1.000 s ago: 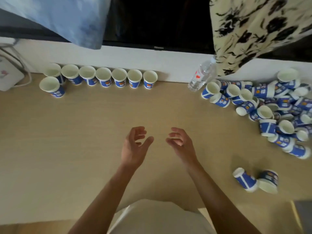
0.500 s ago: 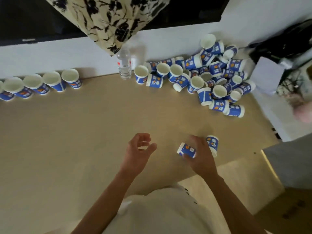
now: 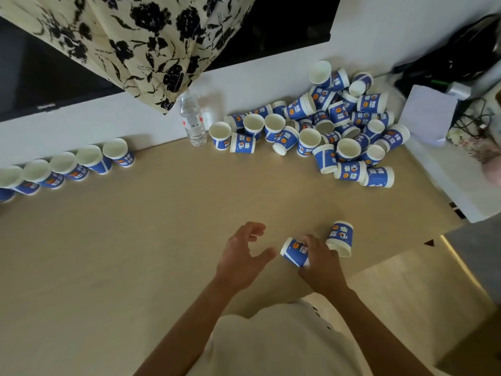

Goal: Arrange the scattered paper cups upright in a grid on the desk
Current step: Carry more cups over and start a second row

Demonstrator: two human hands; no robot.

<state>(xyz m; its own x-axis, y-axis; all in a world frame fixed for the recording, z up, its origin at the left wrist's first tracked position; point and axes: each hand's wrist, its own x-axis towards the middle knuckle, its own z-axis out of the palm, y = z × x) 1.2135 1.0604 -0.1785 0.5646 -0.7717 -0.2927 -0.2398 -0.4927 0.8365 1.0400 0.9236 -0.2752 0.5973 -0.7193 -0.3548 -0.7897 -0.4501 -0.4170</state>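
Paper cups (image 3: 242,143) printed 心想; monitor logo (image 3: 46,106) illegible.

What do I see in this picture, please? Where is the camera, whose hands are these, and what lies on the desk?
No machine here: a person wears a camera on the head, looking down at their own hands. The right hand grips a cup lying on its side; a second cup is beside it. The left hand is open, holding nothing. On the desk, upright cups form a row at far left, a pile of scattered cups lies far right, and a bottle stands between.
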